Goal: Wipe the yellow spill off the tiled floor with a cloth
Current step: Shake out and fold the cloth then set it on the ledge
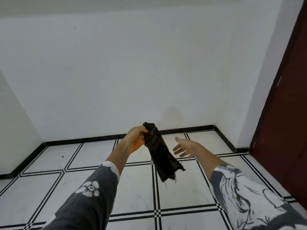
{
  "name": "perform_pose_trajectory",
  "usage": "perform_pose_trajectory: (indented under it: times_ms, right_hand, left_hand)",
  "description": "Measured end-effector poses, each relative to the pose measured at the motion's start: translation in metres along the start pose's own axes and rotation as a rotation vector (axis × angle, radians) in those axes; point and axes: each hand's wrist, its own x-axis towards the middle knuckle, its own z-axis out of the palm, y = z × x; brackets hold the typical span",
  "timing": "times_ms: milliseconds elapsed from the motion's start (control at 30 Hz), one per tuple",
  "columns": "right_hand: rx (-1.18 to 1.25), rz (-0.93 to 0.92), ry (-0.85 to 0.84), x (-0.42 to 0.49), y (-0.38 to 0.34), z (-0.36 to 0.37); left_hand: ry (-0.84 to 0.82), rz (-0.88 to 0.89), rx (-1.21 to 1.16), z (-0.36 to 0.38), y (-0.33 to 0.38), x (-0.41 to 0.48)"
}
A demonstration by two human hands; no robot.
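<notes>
While hanging above the tiled floor (136, 188), dark cloth (159, 155) in left grip (137, 140); right grip (181, 147) released.

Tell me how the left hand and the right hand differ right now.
The left hand is closed around the top of a dark cloth, which hangs down from it; the right hand is open, fingers spread, holding nothing. The left hand touches the cloth; the right hand is beside it, apart. The left hand sits a little higher in the view than the right hand. Both are bare, raised above the tiled floor, with patterned grey-and-white sleeves.
</notes>
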Motion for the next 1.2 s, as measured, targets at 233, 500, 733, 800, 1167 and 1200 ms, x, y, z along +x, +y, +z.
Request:
perform_pose_trajectory:
  times_ms: [233,500,733,800,1167,1200]
  right_hand:
    - [0.208,-0.200,-0.028,0.008,-0.010,0.011]
    - [0.382,-0.235,-0.146,0.018,-0.013,0.024]
    - [0.584,-0.235,-0.370,0.021,-0.018,0.037]
    - [0.568,-0.264,-0.392,0.015,-0.020,0.040]
    - [0.686,-0.405,0.079,0.005,-0.031,0.025]
    - [0.675,-0.403,0.103,0.006,-0.031,0.026]
  left_hand:
    - [-0.155,0.106,-0.108,0.011,0.017,0.005]
    - [-0.181,0.133,-0.125,0.018,0.010,0.008]
    - [-0.231,0.115,-0.284,0.014,0.014,0.005]
    - [-0.203,0.117,-0.331,0.009,0.011,0.004]
    - [0.030,0.057,0.158,-0.024,0.000,-0.007]
    - [0.073,0.088,0.276,-0.025,-0.003,-0.005]
